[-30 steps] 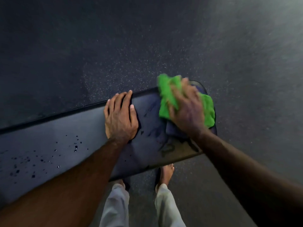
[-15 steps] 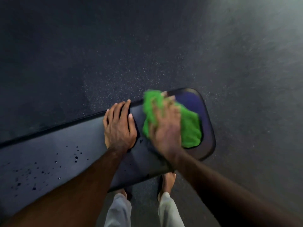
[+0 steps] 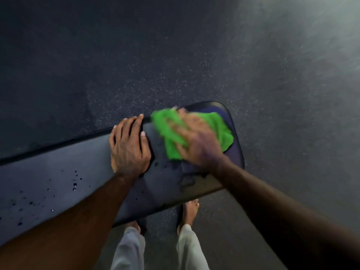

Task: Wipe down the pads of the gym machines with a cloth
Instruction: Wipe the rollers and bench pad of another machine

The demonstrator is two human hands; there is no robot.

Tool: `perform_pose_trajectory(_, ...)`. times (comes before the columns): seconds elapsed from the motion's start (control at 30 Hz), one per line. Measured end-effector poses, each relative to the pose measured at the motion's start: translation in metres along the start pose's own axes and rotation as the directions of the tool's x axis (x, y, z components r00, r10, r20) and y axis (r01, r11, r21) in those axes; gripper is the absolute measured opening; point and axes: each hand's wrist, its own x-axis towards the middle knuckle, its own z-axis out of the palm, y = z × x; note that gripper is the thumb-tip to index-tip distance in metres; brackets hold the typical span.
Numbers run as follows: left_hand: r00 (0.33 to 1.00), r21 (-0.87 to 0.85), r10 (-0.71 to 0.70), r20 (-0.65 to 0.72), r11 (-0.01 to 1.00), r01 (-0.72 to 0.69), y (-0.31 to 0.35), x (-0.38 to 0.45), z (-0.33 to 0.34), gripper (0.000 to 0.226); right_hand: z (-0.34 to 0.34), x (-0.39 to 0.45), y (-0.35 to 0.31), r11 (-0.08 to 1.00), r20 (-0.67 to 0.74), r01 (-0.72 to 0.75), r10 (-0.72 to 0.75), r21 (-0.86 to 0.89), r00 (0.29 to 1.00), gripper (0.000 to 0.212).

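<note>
Floor (image 3: 272, 65): one, dark speckled rubber surface, filling the frame beyond and around the pad.

Pad (image 3: 58, 172): one, long, dark, with rounded corners, running from the left edge to right of centre. Smeared wet patches show near its right end; scattered dark droplets lie on its left part, too many and too small to count.

Forearms: two, bare, entering from the lower corners.

Trouser legs (image 3: 128, 250): two, pale, below the pad's near edge.

Left hand (image 3: 128, 147): one, laid flat on the pad just left of the cloth, fingers straight and together, reaching to the far edge. Grip: none taken; the palm rests on the pad surface.

Right hand (image 3: 196, 141): one, motion-blurred, spread palm-down on top of the cloth. Grip: fingers extended and pressing the cloth onto the pad; whether any fingers curl into the fabric cannot be told through the blur.

Cloth (image 3: 222, 129): one, bright green, crumpled, lying on the pad's right end beneath the right hand.

Feet (image 3: 190, 209): two, bare, on the floor under the pad's near edge.
</note>
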Motion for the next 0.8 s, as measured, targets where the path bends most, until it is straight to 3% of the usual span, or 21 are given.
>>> perform_pose_trajectory(0.03, 1.000, -0.003, -0.005, 0.004, 1.000, 0.005, 0.003, -0.002, 0.001, 0.051, -0.002, 0.001, 0.015, 0.972, -0.062, -0.230, 0.233, 0.042, 0.971, 0.073)
perform_pose_trajectory(0.07, 1.000, -0.001, -0.008, 0.012, 1.000, 0.009, 0.003, -0.005, 0.001, 0.051, -0.002, -0.001, 0.016, 0.884, -0.127, -0.452, 0.465, 0.120, 0.876, 0.072)
perform_pose_trajectory(0.1, 1.000, 0.003, -0.011, 0.020, 1.000, 0.010, 0.003, -0.009, 0.002, 0.051, 0.001, -0.005, 0.001, 0.779, -0.161, -0.598, 0.625, 0.186, 0.764, 0.072)
perform_pose_trajectory(0.13, 1.000, 0.012, -0.005, 0.020, 1.000, 0.004, -0.001, -0.009, 0.001, 0.051, 0.007, -0.008, -0.023, 0.731, -0.152, -0.650, 0.681, 0.210, 0.717, 0.075)
perform_pose_trajectory(0.17, 1.000, 0.022, -0.005, 0.021, 1.000, 0.005, -0.004, -0.009, 0.000, 0.051, 0.013, -0.015, -0.048, 0.776, -0.118, -0.605, 0.627, 0.177, 0.770, 0.079)
perform_pose_trajectory(0.23, 1.000, 0.035, -0.006, 0.018, 0.999, 0.005, -0.006, -0.004, -0.003, 0.051, 0.015, -0.040, -0.079, 0.967, 0.029, -0.214, 0.212, 0.135, 0.977, 0.080)
perform_pose_trajectory(0.27, 1.000, 0.037, -0.001, 0.017, 0.999, 0.001, -0.006, -0.001, -0.005, 0.051, 0.014, -0.049, -0.066, 0.995, 0.071, -0.018, 0.010, 0.102, 0.997, 0.079)
perform_pose_trajectory(0.3, 1.000, 0.029, 0.003, 0.019, 1.000, -0.004, -0.003, 0.000, -0.005, 0.051, 0.012, -0.054, -0.039, 0.995, 0.078, 0.079, -0.083, 0.052, 0.993, 0.079)
perform_pose_trajectory(0.33, 1.000, 0.017, 0.006, 0.015, 1.000, -0.007, 0.001, 0.002, -0.003, 0.051, 0.008, -0.058, -0.015, 1.000, 0.055, 0.005, -0.006, 0.024, 0.998, 0.079)
perform_pose_trajectory(0.37, 1.000, 0.010, 0.001, 0.016, 1.000, -0.001, 0.004, 0.002, -0.002, 0.050, 0.006, -0.061, 0.004, 0.971, -0.018, -0.231, 0.232, 0.058, 0.973, 0.077)
perform_pose_trajectory(0.43, 0.999, 0.019, -0.019, 0.036, 1.000, 0.018, 0.001, -0.007, -0.001, 0.051, 0.008, -0.072, -0.004, 0.707, -0.159, -0.679, 0.707, 0.198, 0.689, 0.073)
perform_pose_trajectory(0.47, 0.999, 0.022, -0.015, 0.037, 1.000, 0.014, -0.001, -0.009, 0.000, 0.051, 0.013, -0.077, -0.026, 0.630, -0.153, -0.745, 0.776, 0.217, 0.612, 0.074)
perform_pose_trajectory(0.5, 0.999, 0.027, -0.018, 0.039, 0.999, 0.017, -0.004, -0.009, -0.001, 0.051, 0.020, -0.084, -0.052, 0.674, -0.113, -0.713, 0.737, 0.194, 0.666, 0.076)
perform_pose_trajectory(0.57, 0.999, 0.025, -0.023, 0.036, 0.999, 0.022, -0.005, -0.005, -0.003, 0.052, 0.022, -0.107, -0.086, 0.924, 0.029, -0.358, 0.358, 0.134, 0.933, 0.078)
perform_pose_trajectory(0.6, 0.999, 0.024, -0.021, 0.032, 1.000, 0.020, -0.003, -0.002, -0.004, 0.052, 0.021, -0.113, -0.073, 0.979, 0.055, -0.175, 0.171, 0.101, 0.984, 0.080)
perform_pose_trajectory(0.63, 0.999, 0.021, -0.022, 0.034, 1.000, 0.021, 0.000, -0.001, -0.003, 0.052, 0.019, -0.116, -0.053, 0.992, 0.056, -0.110, 0.106, 0.069, 0.993, 0.082)
perform_pose_trajectory(0.67, 0.999, 0.014, -0.021, 0.035, 1.000, 0.021, 0.002, 0.001, -0.002, 0.052, 0.019, -0.117, -0.035, 0.972, 0.014, -0.227, 0.227, 0.058, 0.974, 0.082)
perform_pose_trajectory(0.7, 0.999, 0.008, -0.018, 0.039, 1.000, 0.017, 0.004, 0.003, 0.000, 0.052, 0.019, -0.115, -0.024, 0.870, -0.072, -0.479, 0.489, 0.117, 0.869, 0.079)
perform_pose_trajectory(0.73, 0.999, 0.016, -0.024, 0.049, 1.000, 0.023, 0.001, -0.002, 0.000, 0.052, 0.020, -0.113, -0.030, 0.687, -0.148, -0.701, 0.726, 0.191, 0.672, 0.075)
perform_pose_trajectory(0.77, 0.998, 0.021, -0.027, 0.051, 0.999, 0.026, 0.000, -0.004, 0.001, 0.052, 0.024, -0.112, -0.046, 0.545, -0.179, -0.807, 0.838, 0.227, 0.515, 0.073)
perform_pose_trajectory(0.8, 0.999, 0.028, -0.021, 0.050, 0.999, 0.019, -0.003, -0.005, 0.001, 0.052, 0.029, -0.108, -0.070, 0.534, -0.162, -0.819, 0.845, 0.212, 0.509, 0.074)
